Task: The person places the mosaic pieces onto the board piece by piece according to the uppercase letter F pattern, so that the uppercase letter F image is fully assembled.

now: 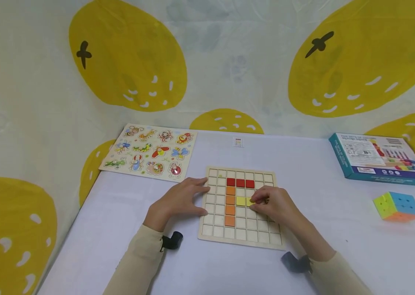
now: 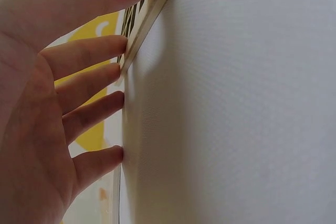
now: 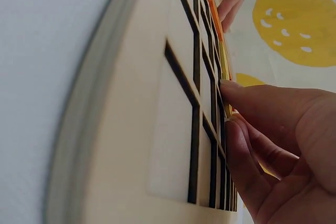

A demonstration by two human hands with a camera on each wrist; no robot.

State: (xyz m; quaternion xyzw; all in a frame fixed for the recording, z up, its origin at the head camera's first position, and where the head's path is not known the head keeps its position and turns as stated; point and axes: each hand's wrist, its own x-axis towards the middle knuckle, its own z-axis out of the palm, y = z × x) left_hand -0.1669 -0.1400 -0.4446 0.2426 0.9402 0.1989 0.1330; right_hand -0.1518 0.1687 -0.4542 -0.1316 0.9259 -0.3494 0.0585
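A wooden grid board (image 1: 242, 243) lies flat on the white table. Its cells hold a row of red tiles (image 1: 240, 183), a column of orange tiles (image 1: 230, 209) and a yellow tile (image 1: 240, 200) right of the column. Beside that one, my right hand (image 1: 279, 205) pinches a second yellow tile (image 1: 249, 201) between thumb and fingers; the hand partly covers it. My left hand (image 1: 178, 198) touches the board's left edge with its thumb and fingertips spread. In the left wrist view, the left fingers (image 2: 89, 85) are extended along the table.
An insect picture puzzle (image 1: 148, 153) lies at the back left. A small printed card (image 1: 238, 142) is behind the board. Off to the right are a teal game box (image 1: 382, 157) and a colourful puzzle cube (image 1: 398, 206). A lemon-patterned cloth (image 1: 226, 61) hangs behind the table.
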